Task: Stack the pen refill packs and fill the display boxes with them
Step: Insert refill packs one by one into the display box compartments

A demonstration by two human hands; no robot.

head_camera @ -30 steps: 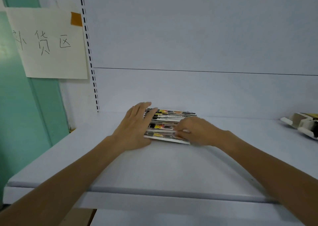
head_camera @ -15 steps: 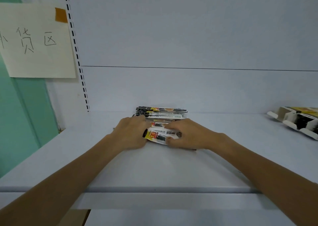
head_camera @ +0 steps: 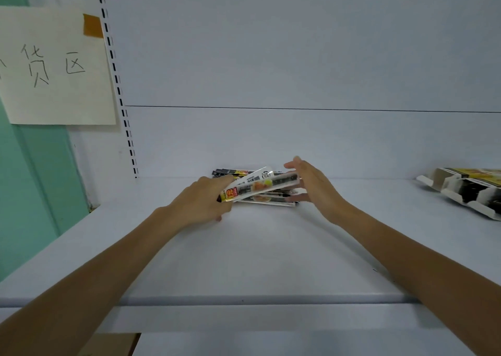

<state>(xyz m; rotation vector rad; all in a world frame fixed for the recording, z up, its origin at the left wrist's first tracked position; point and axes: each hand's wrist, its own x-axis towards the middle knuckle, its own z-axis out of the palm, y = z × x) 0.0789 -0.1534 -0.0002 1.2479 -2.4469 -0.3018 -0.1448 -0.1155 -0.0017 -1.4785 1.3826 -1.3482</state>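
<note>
At the right edge of the shelf (head_camera: pixel 244 260) a white card display box (head_camera: pixel 440 176) lies open with a yellow top panel. Its compartments hold something dark, too blurred to tell whether these are packs. The pile of pen refill packs (head_camera: pixel 271 199) lies flat on the shelf towards the back wall, between the two hands and well apart from the box. Half a second ago both hands were low at the front of the pile, pinching one pack close to the shelf. Now that lifted pack (head_camera: pixel 260 186) is raised above the pile, and the right hand has let go and spread. The pack's long axis runs left to right, tilted so the right end is higher. Its red and yellow end points left, and its white barcode face is turned up towards the camera. The left hand (head_camera: pixel 202 205) grips the lower left end, its fingers curled round the pack. The right hand (head_camera: pixel 311 184) stands on edge with its palm facing left at the pack's right end. Its fingers are straight and holding nothing, with the thumb raised apart; whether the palm touches the pack cannot be told. On the left, a paper sign (head_camera: pixel 54 68) with handwritten characters is taped beside a slotted upright (head_camera: pixel 116 84).
</note>
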